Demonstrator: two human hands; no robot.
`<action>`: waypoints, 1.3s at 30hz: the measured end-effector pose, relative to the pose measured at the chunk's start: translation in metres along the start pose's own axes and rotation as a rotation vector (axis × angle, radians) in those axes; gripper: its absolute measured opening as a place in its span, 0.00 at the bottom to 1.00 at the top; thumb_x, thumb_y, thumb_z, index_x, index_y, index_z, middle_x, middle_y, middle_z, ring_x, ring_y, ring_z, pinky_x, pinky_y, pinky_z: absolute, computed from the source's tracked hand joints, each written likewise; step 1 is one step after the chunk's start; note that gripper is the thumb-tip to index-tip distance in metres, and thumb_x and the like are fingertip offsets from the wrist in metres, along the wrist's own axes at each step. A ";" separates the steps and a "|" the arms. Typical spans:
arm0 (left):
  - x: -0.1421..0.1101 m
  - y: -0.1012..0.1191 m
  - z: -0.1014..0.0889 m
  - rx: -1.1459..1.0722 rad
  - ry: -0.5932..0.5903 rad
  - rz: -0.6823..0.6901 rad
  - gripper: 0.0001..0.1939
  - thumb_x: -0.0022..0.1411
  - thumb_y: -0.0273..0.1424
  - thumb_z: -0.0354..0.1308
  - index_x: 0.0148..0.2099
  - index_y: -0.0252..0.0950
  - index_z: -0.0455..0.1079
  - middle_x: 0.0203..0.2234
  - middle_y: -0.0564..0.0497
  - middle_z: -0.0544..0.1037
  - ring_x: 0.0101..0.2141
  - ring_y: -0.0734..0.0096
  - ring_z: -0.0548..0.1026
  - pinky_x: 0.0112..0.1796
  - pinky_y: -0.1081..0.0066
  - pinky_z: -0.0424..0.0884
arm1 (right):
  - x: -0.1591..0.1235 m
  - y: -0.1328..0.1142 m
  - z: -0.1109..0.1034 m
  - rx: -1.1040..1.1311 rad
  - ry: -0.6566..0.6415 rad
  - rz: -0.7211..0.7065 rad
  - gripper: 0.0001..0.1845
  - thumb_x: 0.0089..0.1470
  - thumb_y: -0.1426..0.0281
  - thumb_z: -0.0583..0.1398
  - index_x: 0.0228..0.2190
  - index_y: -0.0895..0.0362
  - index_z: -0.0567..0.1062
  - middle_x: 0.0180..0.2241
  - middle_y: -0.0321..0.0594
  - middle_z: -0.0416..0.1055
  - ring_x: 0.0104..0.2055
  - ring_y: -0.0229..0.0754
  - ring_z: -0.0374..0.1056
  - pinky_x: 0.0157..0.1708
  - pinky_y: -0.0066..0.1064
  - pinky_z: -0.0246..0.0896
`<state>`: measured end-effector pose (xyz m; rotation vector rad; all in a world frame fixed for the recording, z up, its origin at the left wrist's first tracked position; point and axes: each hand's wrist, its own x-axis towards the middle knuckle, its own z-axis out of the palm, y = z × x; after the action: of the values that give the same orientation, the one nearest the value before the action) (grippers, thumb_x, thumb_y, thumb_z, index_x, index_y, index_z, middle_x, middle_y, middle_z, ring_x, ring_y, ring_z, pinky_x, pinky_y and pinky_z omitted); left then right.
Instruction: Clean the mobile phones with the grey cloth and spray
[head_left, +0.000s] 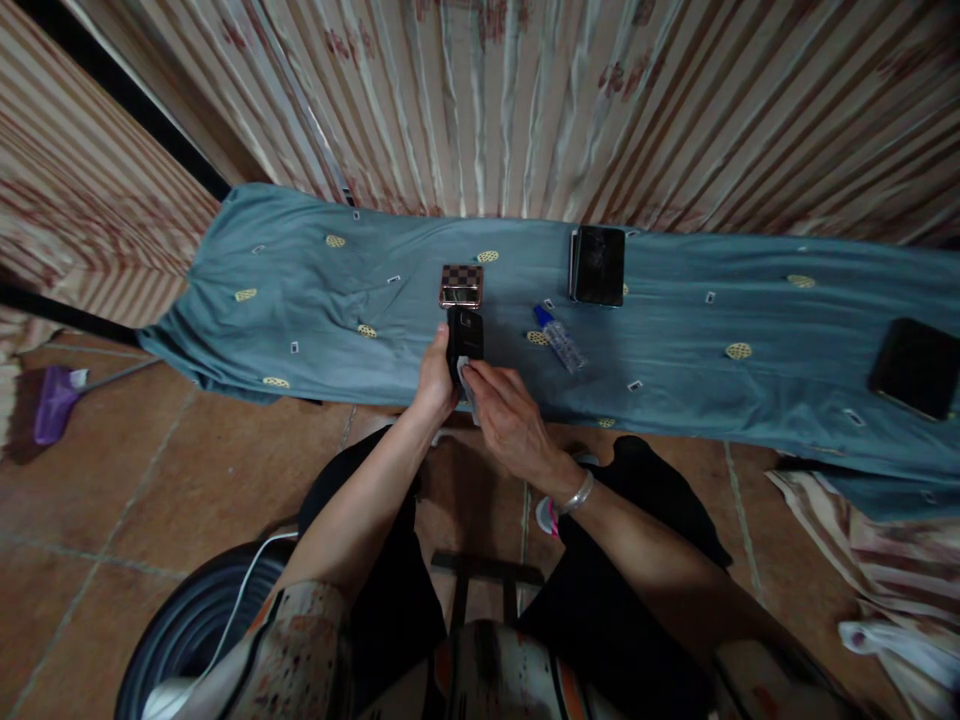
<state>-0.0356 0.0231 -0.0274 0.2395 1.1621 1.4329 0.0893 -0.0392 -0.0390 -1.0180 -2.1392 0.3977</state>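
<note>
My left hand (435, 382) is closed around the left side of a black phone (465, 335) held over the near edge of a teal cloth (322, 300). My right hand (506, 415) pinches a small white wipe (466, 385) against the phone's lower end. A checkered phone case (460, 285) with a rose-gold rim lies on the cloth just beyond the phone. A small clear bottle with a blue cap (559, 340) lies on its side to the right.
A dark tablet or phone (598, 264) rests farther back on the cloth, and another black device (915, 368) lies at the far right. Striped curtains hang behind. A purple broom head (52, 403) sits on the tiled floor at left.
</note>
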 end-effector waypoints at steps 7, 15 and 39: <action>-0.005 -0.007 0.004 -0.001 -0.028 -0.017 0.18 0.69 0.42 0.57 0.34 0.34 0.74 0.23 0.56 0.74 0.25 0.76 0.70 0.36 0.73 0.70 | 0.002 0.003 0.001 0.000 -0.009 0.002 0.28 0.67 0.78 0.48 0.64 0.59 0.69 0.62 0.52 0.71 0.61 0.51 0.67 0.63 0.50 0.66; -0.010 -0.016 0.004 -0.006 -0.037 0.006 0.15 0.68 0.38 0.59 0.32 0.34 0.75 0.26 0.55 0.77 0.31 0.75 0.75 0.43 0.74 0.71 | 0.010 0.011 -0.005 -0.021 0.003 0.034 0.28 0.67 0.77 0.47 0.64 0.59 0.69 0.62 0.51 0.71 0.61 0.51 0.67 0.63 0.50 0.65; -0.016 -0.031 -0.001 0.080 -0.156 0.065 0.10 0.67 0.33 0.59 0.42 0.35 0.80 0.48 0.46 0.84 0.62 0.63 0.73 0.65 0.63 0.63 | 0.017 0.032 -0.010 -0.026 0.026 0.147 0.31 0.64 0.79 0.48 0.65 0.56 0.68 0.63 0.48 0.71 0.63 0.51 0.66 0.66 0.54 0.62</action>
<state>-0.0121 0.0021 -0.0434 0.4405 1.0933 1.3996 0.1069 -0.0056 -0.0411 -1.1927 -2.0580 0.4257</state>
